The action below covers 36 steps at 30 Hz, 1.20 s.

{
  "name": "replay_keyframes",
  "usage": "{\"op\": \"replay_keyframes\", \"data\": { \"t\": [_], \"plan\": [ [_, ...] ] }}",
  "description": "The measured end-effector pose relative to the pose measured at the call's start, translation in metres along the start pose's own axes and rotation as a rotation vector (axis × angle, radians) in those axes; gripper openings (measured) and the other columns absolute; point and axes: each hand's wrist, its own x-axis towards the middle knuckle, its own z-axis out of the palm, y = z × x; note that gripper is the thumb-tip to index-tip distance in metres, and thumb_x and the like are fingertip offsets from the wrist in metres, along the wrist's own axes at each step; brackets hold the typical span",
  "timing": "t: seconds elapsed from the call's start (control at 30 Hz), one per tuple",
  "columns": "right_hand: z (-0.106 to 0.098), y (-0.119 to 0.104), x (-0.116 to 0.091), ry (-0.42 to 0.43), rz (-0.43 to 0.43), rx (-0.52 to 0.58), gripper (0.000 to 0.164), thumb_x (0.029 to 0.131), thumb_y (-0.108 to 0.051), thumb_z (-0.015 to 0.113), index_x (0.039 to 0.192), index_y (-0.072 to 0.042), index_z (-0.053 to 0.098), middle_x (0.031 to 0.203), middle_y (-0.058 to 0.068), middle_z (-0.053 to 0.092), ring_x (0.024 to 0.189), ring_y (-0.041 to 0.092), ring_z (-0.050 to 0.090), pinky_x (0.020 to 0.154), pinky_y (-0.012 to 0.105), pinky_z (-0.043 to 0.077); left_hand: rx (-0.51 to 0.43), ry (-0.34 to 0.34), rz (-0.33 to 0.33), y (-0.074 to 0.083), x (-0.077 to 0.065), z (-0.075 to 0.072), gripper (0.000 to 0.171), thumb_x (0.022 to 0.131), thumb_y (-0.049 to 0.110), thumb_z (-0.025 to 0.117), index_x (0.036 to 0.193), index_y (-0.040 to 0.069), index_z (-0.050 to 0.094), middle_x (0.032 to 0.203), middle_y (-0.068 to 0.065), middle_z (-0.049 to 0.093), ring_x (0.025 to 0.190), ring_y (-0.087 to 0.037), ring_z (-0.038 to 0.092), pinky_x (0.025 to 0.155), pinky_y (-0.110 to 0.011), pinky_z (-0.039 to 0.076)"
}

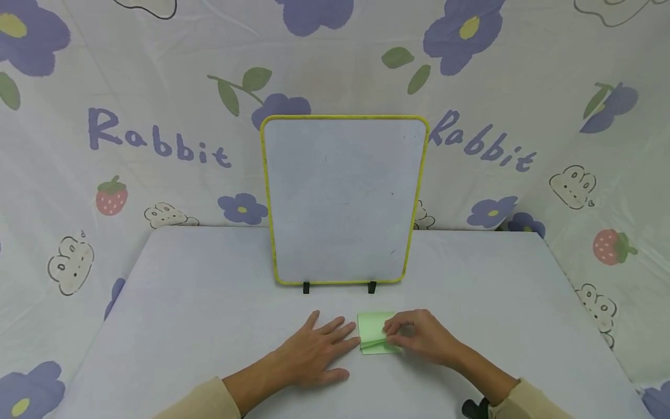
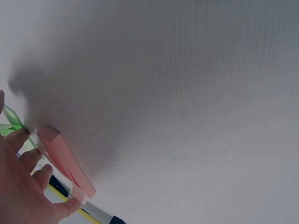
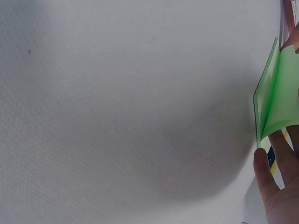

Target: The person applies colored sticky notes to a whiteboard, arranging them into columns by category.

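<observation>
A light green sticky-note pad (image 1: 370,326) lies on the white table in front of the whiteboard. My right hand (image 1: 423,337) pinches the pad's top sheet at its right side. In the right wrist view that sheet (image 3: 284,100) is lifted and curled away from the pad below. Fingers spread, my left hand (image 1: 319,352) lies at the pad's left, its fingertips at the left edge. The left wrist view has a pink block (image 2: 69,162), like a note pad, beside the left fingers; in the head view it cannot be seen.
Behind the pad a whiteboard (image 1: 342,198) with a yellow frame stands upright on black feet (image 1: 306,288). A white cloth printed with flowers and rabbits hangs behind the table (image 1: 209,291). Something black (image 1: 475,408) sits by the right cuff.
</observation>
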Motion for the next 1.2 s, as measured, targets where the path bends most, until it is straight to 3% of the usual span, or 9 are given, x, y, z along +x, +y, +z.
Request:
{"op": "replay_keyframes", "data": {
  "t": [0.5, 0.67, 0.83, 1.03, 1.2],
  "plan": [
    [0.0004, -0.0016, -0.0006, 0.038, 0.055, 0.058, 0.008, 0.088, -0.011, 0.075, 0.084, -0.018, 0.074, 0.099, -0.003, 0.075, 0.101, 0.017, 0.069, 0.092, 0.042, 0.052, 0.062, 0.049, 0.005, 0.0004, 0.0002, 0.0004, 0.061, 0.100, 0.060, 0.038, 0.152, 0.030, 0.043, 0.159, 0.002, 0.036, 0.145, -0.021, 0.034, 0.108, -0.059, 0.034],
    [-0.0010, -0.0005, 0.0002, 0.086, 0.062, 0.045, 0.001, 0.088, -0.014, 0.075, 0.089, -0.013, 0.076, 0.095, -0.005, 0.075, 0.094, 0.010, 0.067, 0.085, 0.038, 0.053, 0.058, 0.028, 0.010, 0.0011, 0.0018, -0.0021, 0.061, 0.100, 0.060, 0.040, 0.152, 0.028, 0.043, 0.159, 0.003, 0.035, 0.145, -0.021, 0.034, 0.108, -0.058, 0.034],
    [-0.0024, -0.0024, 0.0016, 0.188, 0.000, -0.075, 0.004, 0.086, -0.011, 0.077, 0.090, -0.012, 0.076, 0.088, -0.011, 0.072, 0.081, 0.004, 0.061, 0.071, 0.034, 0.051, 0.050, 0.002, 0.020, 0.0016, 0.0033, -0.0038, 0.061, 0.100, 0.059, 0.040, 0.152, 0.026, 0.044, 0.160, 0.004, 0.035, 0.145, -0.020, 0.034, 0.108, -0.058, 0.035],
    [-0.0011, -0.0080, 0.0012, 0.274, -0.072, -0.285, 0.008, 0.085, -0.011, 0.079, 0.090, -0.016, 0.074, 0.084, -0.013, 0.069, 0.068, -0.002, 0.052, 0.058, 0.021, 0.046, 0.045, 0.013, 0.031, 0.0024, 0.0041, -0.0045, 0.061, 0.100, 0.058, 0.042, 0.150, 0.023, 0.046, 0.158, 0.004, 0.038, 0.145, -0.019, 0.035, 0.108, -0.054, 0.036],
    [-0.0004, -0.0097, 0.0010, 0.303, -0.061, -0.302, 0.008, 0.085, -0.011, 0.079, 0.091, -0.015, 0.075, 0.086, -0.010, 0.072, 0.069, -0.003, 0.057, 0.060, 0.020, 0.049, 0.039, 0.009, 0.044, 0.0025, 0.0059, -0.0063, 0.060, 0.101, 0.057, 0.041, 0.149, 0.021, 0.047, 0.158, 0.003, 0.038, 0.144, -0.019, 0.036, 0.109, -0.051, 0.036]
  ]
}}
